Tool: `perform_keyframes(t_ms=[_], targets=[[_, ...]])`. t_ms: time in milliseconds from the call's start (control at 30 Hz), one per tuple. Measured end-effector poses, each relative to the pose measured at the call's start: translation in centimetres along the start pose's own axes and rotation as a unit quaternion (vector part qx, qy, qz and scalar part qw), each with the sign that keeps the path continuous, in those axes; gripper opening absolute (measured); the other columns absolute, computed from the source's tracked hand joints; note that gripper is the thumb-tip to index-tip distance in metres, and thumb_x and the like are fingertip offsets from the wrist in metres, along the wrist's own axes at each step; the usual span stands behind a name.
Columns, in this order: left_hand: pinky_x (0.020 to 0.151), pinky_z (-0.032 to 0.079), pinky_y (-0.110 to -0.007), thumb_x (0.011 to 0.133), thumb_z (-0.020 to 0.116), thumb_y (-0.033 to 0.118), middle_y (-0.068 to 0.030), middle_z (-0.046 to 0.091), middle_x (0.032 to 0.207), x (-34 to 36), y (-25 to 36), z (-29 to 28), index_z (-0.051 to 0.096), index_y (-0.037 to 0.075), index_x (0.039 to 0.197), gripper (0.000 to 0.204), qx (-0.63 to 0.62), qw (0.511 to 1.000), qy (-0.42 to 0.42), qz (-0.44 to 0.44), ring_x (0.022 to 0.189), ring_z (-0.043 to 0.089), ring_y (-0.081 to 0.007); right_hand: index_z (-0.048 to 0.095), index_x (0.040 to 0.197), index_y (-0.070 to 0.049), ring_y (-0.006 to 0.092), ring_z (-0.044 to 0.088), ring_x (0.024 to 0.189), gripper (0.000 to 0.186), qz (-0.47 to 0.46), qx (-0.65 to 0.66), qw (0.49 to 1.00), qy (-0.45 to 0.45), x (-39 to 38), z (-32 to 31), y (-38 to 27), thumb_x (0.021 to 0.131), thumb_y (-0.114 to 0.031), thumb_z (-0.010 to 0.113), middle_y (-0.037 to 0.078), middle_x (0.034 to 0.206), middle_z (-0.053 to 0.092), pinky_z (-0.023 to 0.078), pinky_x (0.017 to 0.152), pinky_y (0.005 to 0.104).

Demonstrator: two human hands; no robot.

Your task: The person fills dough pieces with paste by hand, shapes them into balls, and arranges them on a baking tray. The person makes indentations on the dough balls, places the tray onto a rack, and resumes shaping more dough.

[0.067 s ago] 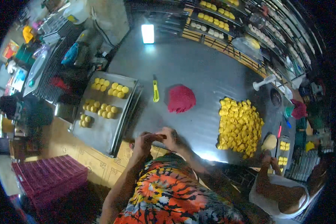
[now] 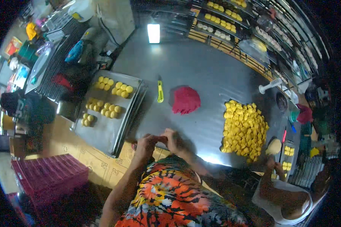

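Note:
Both my hands meet at the near edge of the grey worktop, fingers curled in. My left hand (image 2: 146, 144) and my right hand (image 2: 173, 141) pinch toward each other; a small reddish bit seems to show between them, too hidden to name. Beyond them lies a lump of dark pink dough (image 2: 186, 100), rough along its near side. Left of that lump is a yellow-green utility knife (image 2: 160, 90). To the right, a broad heap of yellow dough pieces (image 2: 244, 130) covers part of the worktop.
At left, a metal tray (image 2: 96, 130) bears yellow dough balls in clusters. A maroon crate (image 2: 49, 178) stands on the tiled floor. At right, another person's hands (image 2: 272, 163) are beside a pale dough piece (image 2: 273, 146). Racks of filled trays (image 2: 219, 24) line the back.
The whole view has shifted slightly. My hands stay together at the worktop's edge, with only a small movement of the fingers. The dough and knife lie where they were.

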State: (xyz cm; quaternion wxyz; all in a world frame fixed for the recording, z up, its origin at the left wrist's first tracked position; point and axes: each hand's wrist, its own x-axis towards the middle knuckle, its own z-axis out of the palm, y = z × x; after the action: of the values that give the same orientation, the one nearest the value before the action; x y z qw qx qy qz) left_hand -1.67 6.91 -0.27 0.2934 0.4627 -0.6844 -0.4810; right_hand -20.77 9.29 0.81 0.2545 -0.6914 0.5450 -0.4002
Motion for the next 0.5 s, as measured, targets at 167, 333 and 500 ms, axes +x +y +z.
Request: perform_keyframes(t_ms=[167,333,500], targets=[[0.073,0.053,-0.037,0.091,0.058,0.004,-0.0183,0.071,0.093,0.8,4.2,-1.4,0.059,0.002,0.120,0.030,-0.042,0.995,0.043,-0.075,0.084,0.070,-0.0325,0.057,0.110,0.005,0.0387,0.063,0.083,0.027,0.072,-0.039,0.991,-0.102,1.0,3.8,-0.2,0.085,-0.004,0.061,0.022,0.094,0.061,0.050,0.073,0.0455],[0.078,0.052,-0.031,0.091,0.067,0.016,-0.0139,0.073,0.096,1.2,2.9,-7.9,0.057,-0.002,0.126,0.040,-0.162,0.977,0.093,-0.099,0.089,0.067,-0.0153,0.070,0.094,0.000,0.0293,0.065,0.083,0.012,0.024,0.013,0.999,0.031,5.4,4.6,-6.0,0.086,-0.006,0.064,0.015,0.085,0.063,0.051,0.070,0.0380],[0.081,0.052,-0.028,0.091,0.068,0.015,-0.0103,0.070,0.101,-1.7,-2.8,-13.2,0.064,-0.009,0.114,0.033,-0.325,0.923,0.102,-0.181,0.091,0.065,-0.0132,0.070,0.097,0.001,0.0240,0.067,0.080,0.013,0.125,0.124,0.984,-0.037,8.1,12.4,-7.0,0.087,-0.005,0.066,0.015,0.088,0.066,0.052,0.069,0.0323]])
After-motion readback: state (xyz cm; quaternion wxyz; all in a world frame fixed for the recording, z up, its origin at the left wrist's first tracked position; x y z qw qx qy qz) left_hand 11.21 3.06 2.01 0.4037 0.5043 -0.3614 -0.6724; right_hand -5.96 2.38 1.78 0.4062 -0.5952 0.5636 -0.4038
